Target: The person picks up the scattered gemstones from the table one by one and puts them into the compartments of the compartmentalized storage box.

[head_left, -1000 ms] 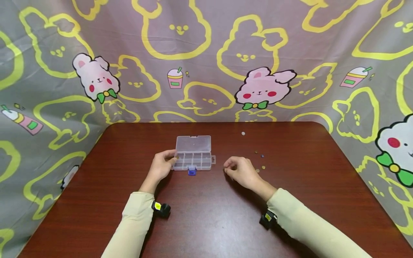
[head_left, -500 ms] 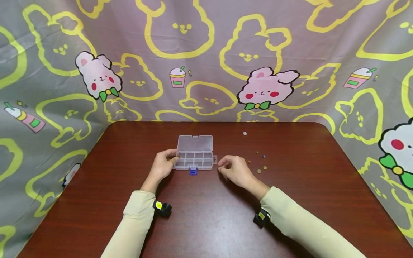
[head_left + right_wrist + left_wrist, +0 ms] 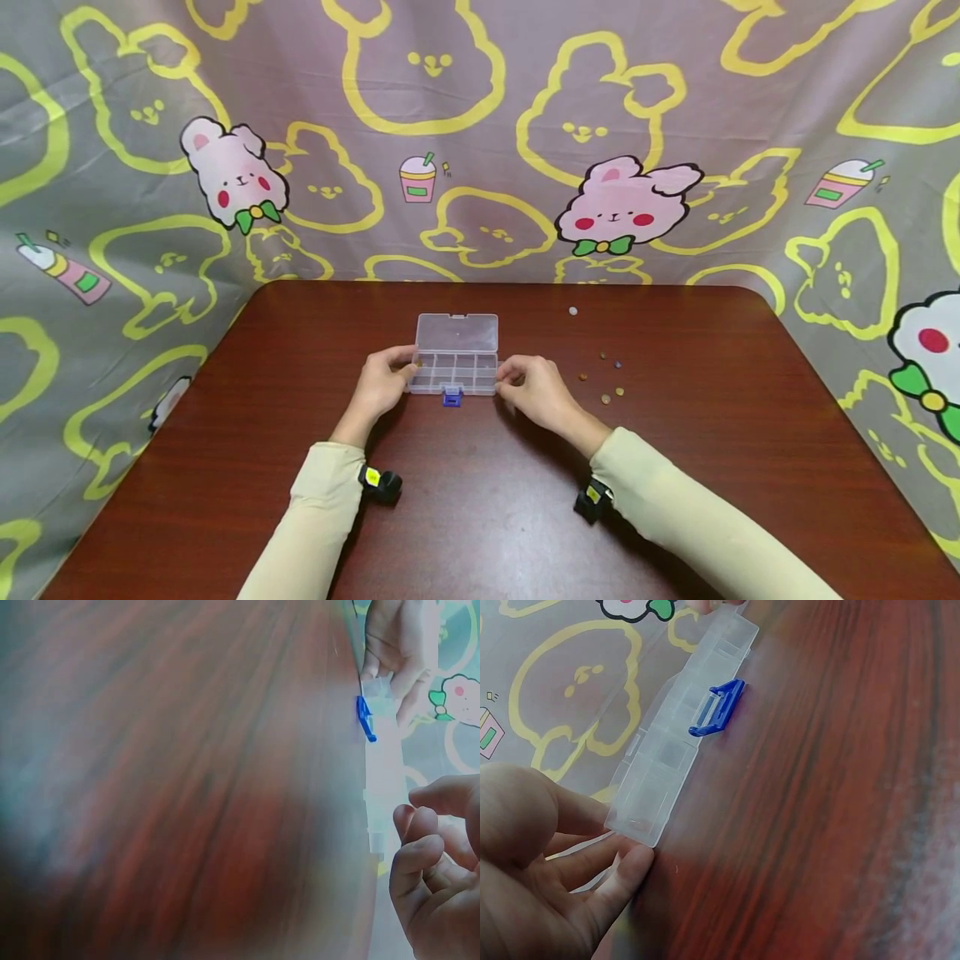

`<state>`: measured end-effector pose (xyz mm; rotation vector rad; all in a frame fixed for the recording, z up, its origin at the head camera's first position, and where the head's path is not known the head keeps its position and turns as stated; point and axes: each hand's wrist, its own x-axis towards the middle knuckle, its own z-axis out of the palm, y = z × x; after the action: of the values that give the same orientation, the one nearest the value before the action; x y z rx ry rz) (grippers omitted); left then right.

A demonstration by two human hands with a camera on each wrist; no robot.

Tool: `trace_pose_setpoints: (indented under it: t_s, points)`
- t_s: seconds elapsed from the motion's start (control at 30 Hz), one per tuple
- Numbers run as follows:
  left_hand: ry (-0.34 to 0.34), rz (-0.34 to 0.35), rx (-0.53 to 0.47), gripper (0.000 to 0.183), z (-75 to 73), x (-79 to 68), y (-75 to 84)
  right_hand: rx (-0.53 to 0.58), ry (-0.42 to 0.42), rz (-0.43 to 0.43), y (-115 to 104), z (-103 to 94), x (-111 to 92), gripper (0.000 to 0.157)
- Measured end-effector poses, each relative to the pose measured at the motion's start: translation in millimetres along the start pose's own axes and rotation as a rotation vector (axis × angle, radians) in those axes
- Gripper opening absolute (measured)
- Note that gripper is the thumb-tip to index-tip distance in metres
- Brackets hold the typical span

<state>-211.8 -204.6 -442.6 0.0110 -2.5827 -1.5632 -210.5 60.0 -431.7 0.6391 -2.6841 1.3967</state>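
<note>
A clear plastic compartment box [image 3: 453, 372] with a blue latch [image 3: 452, 398] lies on the table, its lid [image 3: 457, 333] raised at the back. My left hand [image 3: 381, 385] holds the left end, thumb at the front corner and fingers behind, as the left wrist view shows. A small yellowish piece [image 3: 420, 363] is in a left compartment. My right hand [image 3: 536, 390] is at the box's right end, fingers curled and fingertips together. Between them, in the right wrist view, a small reddish-brown piece [image 3: 406, 818] seems pinched, mostly hidden by the fingers.
Several small bead-like pieces lie right of the right hand, among them an orange one [image 3: 582, 377], a yellow one [image 3: 619, 392] and a blue one [image 3: 618, 364]. A white piece [image 3: 573, 311] lies farther back. A patterned curtain [image 3: 480, 167] stands behind the table [image 3: 465, 517].
My right hand has moved left across the table to the box's right end, uncovering the orange piece. My left hand stays on the box. The head view has shifted slightly.
</note>
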Motion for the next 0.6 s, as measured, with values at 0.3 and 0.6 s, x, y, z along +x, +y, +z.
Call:
trace_pose_setpoints:
  t_s: [0.3, 0.6]
  points:
    - [0.0, -0.008, -0.021, 0.034, 0.5, 0.0, -0.1, -0.003, 0.017, -0.006, -1.3, 2.5, 6.8, 0.007]
    - [0.003, -0.009, -0.005, 0.033, 0.5, 0.0, 1.2, 0.007, 0.022, -0.002, -3.3, -1.6, 9.8, 0.006]
